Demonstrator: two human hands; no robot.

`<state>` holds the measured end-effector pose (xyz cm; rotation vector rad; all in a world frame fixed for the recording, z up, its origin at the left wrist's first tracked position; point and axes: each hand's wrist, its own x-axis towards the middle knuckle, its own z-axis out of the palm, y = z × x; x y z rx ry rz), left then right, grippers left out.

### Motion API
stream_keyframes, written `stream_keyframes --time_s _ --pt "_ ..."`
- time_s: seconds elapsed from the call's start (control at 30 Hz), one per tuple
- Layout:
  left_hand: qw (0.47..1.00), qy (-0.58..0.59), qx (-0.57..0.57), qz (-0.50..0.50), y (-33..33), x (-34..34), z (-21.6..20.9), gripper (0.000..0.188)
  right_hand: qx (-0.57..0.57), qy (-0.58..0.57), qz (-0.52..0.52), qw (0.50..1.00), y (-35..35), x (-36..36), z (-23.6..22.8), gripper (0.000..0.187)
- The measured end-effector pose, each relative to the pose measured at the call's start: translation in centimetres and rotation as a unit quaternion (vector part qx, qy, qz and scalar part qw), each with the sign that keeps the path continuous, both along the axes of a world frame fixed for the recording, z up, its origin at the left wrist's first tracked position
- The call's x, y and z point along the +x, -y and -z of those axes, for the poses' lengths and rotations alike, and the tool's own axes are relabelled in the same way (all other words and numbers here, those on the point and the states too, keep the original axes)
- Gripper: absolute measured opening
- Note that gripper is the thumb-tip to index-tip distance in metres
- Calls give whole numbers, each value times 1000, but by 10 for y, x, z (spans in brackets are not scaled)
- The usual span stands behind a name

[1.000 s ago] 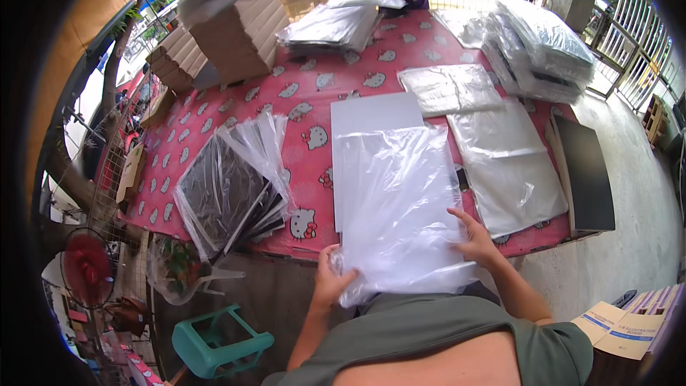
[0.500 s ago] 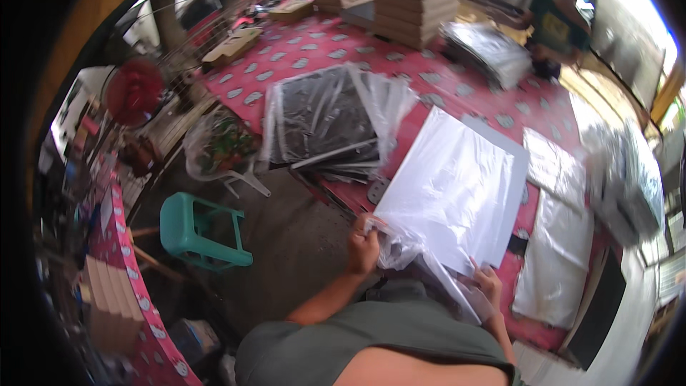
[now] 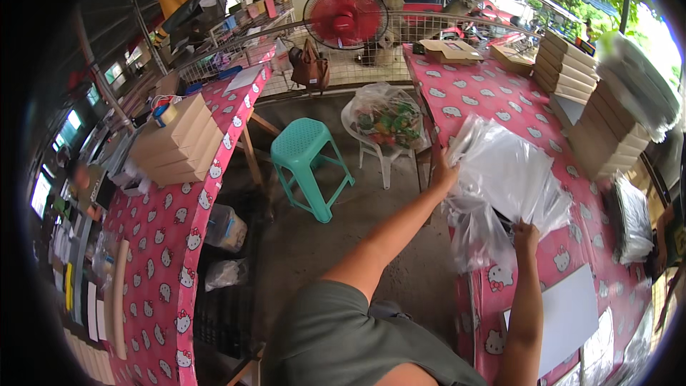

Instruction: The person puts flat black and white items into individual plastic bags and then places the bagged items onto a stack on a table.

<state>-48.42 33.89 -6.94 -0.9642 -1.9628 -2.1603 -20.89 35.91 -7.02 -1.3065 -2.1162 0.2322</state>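
A flat white panel in a clear plastic sleeve (image 3: 511,171) lies over the pink patterned table to my right. My left hand (image 3: 446,170) grips the sleeve's left edge with fingers closed. At the near edge, my right hand (image 3: 527,237) is closed on the same plastic. Loose, crumpled film (image 3: 477,232) hangs between the two hands, over the table's edge. A dark strip shows beneath the panel; the rest of what lies under it is hidden. Nearer to me, beside my right forearm, lies a plain grey panel (image 3: 572,314).
A green stool (image 3: 304,146) and a white stool holding a plastic bag of greens (image 3: 389,118) stand on the floor. Brown boxes (image 3: 564,64) are stacked at the far right; more boxes (image 3: 179,143) sit on the left table. A red fan (image 3: 344,18) stands at the back.
My view has swung left, and I have shifted the sleeved white panel away from the grey panel onto the farther part of the table. Both hands still hold the plastic.
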Motion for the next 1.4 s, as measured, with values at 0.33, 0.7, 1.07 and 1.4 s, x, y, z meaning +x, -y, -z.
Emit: stream_keyframes --time_s 0.33,0.7,1.07,1.4 --pt "583 11 -269 766 121 100 -104 36 -120 -182 -305 927 115 22 -113 119" --pt "480 -48 -12 876 143 169 -140 54 -77 -243 216 943 274 98 -174 12" --pt "479 -192 -72 853 185 202 -147 57 -137 -366 292 873 326 95 -152 4" --pt "439 202 -99 870 208 194 -159 22 -28 -270 360 893 346 82 -170 5"
